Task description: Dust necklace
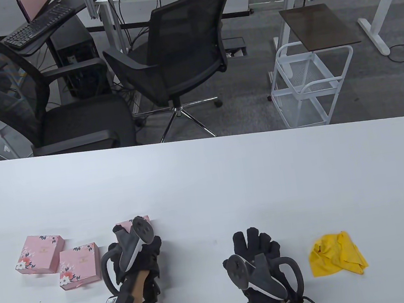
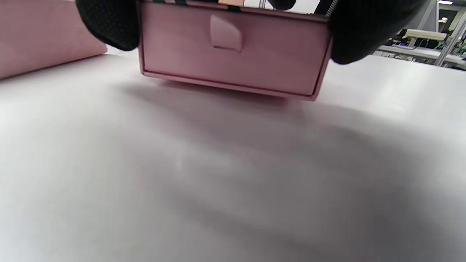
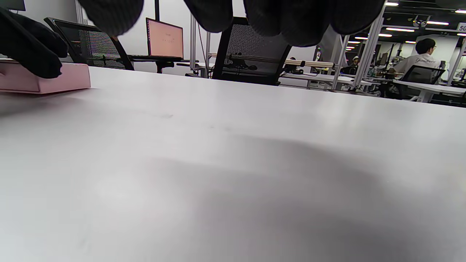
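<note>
My left hand (image 1: 136, 239) grips a small pink floral box (image 1: 140, 220) at the table's front left; the tracker hides most of it. In the left wrist view the box (image 2: 233, 51) shows its drawer front with a small pull tab, and my gloved fingers (image 2: 109, 25) hold it at both sides. It sits at the table surface. My right hand (image 1: 254, 240) lies flat over the bare table, fingers spread and empty. A crumpled yellow cloth (image 1: 336, 253) lies just right of it. No necklace is visible.
Two more pink floral boxes (image 1: 39, 253) (image 1: 79, 265) lie left of my left hand. The white table (image 1: 205, 173) stretches wide beyond the hands. Two black office chairs (image 1: 173, 54) stand behind its far edge.
</note>
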`<action>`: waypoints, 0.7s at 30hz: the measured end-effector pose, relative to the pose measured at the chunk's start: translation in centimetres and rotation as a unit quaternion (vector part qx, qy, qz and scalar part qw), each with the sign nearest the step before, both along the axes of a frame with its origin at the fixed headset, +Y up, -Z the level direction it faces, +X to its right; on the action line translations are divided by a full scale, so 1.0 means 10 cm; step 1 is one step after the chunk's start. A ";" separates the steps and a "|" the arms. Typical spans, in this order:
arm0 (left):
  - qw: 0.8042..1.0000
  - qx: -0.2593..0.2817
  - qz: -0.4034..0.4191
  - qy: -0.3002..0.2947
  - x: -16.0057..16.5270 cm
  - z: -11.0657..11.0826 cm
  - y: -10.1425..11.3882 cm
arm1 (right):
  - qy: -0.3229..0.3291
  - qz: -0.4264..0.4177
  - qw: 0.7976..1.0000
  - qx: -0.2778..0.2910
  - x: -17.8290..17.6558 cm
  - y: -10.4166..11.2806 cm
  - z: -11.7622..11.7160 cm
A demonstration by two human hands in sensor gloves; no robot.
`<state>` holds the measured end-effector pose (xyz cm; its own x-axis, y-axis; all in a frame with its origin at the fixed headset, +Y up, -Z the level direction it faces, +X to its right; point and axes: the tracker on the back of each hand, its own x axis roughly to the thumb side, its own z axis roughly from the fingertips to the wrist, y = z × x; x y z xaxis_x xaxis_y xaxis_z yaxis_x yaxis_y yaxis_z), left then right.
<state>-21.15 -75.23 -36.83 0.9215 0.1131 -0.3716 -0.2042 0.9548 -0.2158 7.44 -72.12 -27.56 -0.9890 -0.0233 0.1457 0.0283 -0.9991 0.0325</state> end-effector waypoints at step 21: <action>0.992 0.021 0.007 -0.128 1.27 -0.09 -0.02 | -0.007 -0.009 1.000 -0.014 0.05 -0.02 -0.01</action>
<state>-8.41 -75.38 -37.78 0.9832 0.1368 -0.1207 -0.1612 0.9613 -0.2233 7.90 -72.29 -27.69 -0.9912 -0.0023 0.1322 0.0103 -0.9982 0.0598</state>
